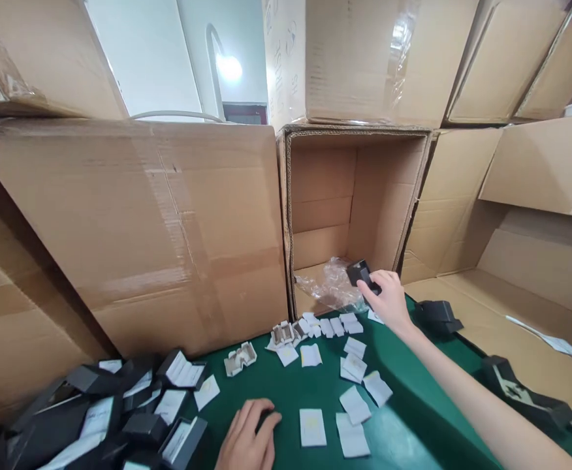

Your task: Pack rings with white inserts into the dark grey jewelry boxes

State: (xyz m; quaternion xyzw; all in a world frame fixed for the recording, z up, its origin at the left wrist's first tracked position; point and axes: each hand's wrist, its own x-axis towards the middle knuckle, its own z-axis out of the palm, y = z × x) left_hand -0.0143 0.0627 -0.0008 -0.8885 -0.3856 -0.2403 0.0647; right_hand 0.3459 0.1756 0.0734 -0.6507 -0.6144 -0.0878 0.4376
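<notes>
My right hand (386, 297) is closed around a small black box (359, 274), held up in front of an open carton's mouth. Down at the front of the green table, my left hand (251, 436) has its fingers curled and thumb drawn in; a dark patch shows between thumb and forefinger, too unclear to name. Folded white paper slips (313, 427) lie just right of the left hand. To its left is a pile of black boxes (143, 427), several with white papers in them. A moulded grey-white pulp insert (240, 359) sits beyond the left hand.
Clear plastic wrap (332, 287) lies inside the open carton (388, 196). A large cardboard box (168, 228) walls off the left rear. More black pieces (437, 316) lie along the right edge, beside another open carton (535, 287). The green tabletop (408, 411) runs beneath my right forearm.
</notes>
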